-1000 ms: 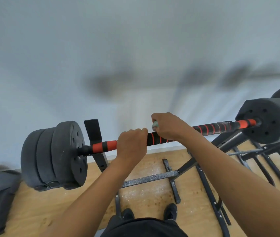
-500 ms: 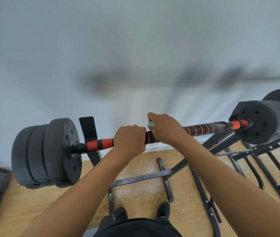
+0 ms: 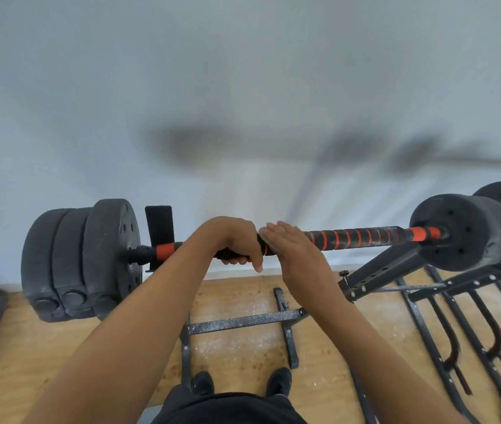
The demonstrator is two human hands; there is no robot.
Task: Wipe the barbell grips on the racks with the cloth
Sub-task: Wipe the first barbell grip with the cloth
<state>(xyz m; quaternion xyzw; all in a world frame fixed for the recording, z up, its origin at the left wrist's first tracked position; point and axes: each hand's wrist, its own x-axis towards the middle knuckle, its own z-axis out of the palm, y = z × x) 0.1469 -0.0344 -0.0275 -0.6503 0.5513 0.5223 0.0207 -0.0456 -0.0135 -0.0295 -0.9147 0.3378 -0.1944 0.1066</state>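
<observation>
Orange-striped black foam barbell grip (image 3: 353, 238) lies on the black steel rack (image 3: 380, 272); left hand (image 3: 233, 240) stays clenched round it, right hand's (image 3: 296, 249) fingers (image 3: 279, 230) now straightened, pressing the pale green cloth (image 3: 263, 233) onto it.

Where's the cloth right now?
Head view, centre: the cloth is pressed onto the barbell grip under the flat right hand, directly right of the left hand, which grips it.

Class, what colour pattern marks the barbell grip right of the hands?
The grip is black with orange-red stripes, head view.
</observation>
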